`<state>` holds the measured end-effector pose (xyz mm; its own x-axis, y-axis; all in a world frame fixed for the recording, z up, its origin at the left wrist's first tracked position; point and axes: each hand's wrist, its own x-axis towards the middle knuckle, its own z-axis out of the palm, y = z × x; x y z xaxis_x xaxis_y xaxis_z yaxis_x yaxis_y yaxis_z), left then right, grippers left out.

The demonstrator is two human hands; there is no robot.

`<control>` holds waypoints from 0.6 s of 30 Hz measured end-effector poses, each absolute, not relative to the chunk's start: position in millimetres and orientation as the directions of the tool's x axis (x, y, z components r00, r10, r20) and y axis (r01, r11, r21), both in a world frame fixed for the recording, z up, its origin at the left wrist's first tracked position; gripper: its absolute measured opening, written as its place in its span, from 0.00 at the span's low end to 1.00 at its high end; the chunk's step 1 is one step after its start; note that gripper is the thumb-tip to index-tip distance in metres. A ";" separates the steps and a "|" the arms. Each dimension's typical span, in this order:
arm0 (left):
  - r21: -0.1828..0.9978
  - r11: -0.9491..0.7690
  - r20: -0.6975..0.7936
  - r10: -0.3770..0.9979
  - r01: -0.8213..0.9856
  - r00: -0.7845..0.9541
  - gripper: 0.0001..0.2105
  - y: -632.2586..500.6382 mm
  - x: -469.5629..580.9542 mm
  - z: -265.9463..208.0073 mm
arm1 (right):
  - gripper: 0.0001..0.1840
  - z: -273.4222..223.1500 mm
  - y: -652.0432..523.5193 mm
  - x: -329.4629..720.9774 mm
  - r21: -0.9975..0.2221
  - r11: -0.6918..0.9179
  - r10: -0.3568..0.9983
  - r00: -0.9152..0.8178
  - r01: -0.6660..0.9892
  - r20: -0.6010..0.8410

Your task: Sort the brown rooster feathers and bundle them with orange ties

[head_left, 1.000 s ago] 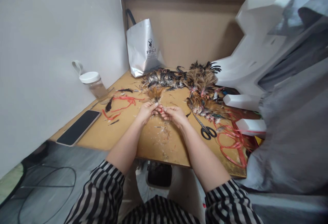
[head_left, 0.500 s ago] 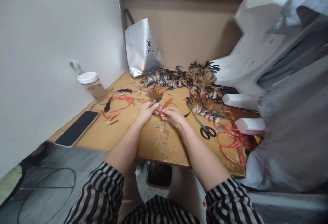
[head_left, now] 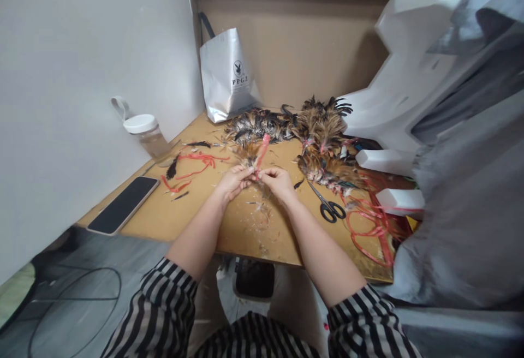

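My left hand (head_left: 236,181) is closed on the base of a small bunch of brown feathers (head_left: 246,155), whose tips fan out away from me. Just beside it, my right hand (head_left: 279,182) pinches a flat red plastic strip (head_left: 263,149) at the base of the bunch. The strip's free end sticks up and away past the feathers. Both hands nearly touch above the tan tabletop (head_left: 237,232). How far the strip wraps round the quills is hidden by my fingers.
Black-handled scissors (head_left: 329,208) lie right of my hands, near tangled red strips (head_left: 368,221). Feather bundles (head_left: 321,120) pile up at the back. A phone (head_left: 123,205), a lidded jar (head_left: 148,137) and a silver bag (head_left: 227,77) stand or lie to the left. White foam (head_left: 397,200) juts in from the right.
The strip's free end has swung from a rightward slant to standing more upright and longer. My right hand has shifted slightly, its fingers now pinching nearer the bunch's base.
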<state>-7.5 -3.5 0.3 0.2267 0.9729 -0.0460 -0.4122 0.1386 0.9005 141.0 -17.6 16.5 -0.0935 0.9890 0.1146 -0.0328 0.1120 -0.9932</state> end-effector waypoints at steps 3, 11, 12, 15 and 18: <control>0.893 0.098 -0.010 0.980 -0.438 0.198 0.10 -2.8 -7.6 -1.2 | 0.13 14.5 -16.1 141.2 -0.994 0.054 0.994 -0.095 -0.091 0.062; 0.892 0.046 0.041 0.983 -0.450 0.182 0.10 -5.3 -5.5 4.4 | 0.12 14.1 -13.1 145.5 -0.960 -0.121 0.968 -0.246 -0.253 -0.057; 0.894 0.043 0.041 0.983 -0.447 0.176 0.10 -5.4 -5.4 4.5 | 0.12 14.8 -13.4 146.0 -0.953 -0.133 0.960 -0.276 -0.274 -0.055; 0.892 0.031 0.052 0.984 -0.450 0.172 0.10 -4.8 -5.4 3.5 | 0.10 16.6 -14.0 147.2 -0.932 -0.168 0.938 -0.343 -0.321 -0.051; 0.886 0.021 0.068 0.982 -0.462 0.174 0.10 -4.0 -5.7 2.2 | 0.10 16.8 -13.6 148.0 -0.919 -0.196 0.928 -0.368 -0.341 -0.061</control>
<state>-5.7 -4.0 2.2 0.1738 0.9825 0.0676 -0.4623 0.0208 0.8865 148.0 -13.6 16.8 -0.3684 0.9277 -0.0611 -0.3414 -0.1961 -0.9192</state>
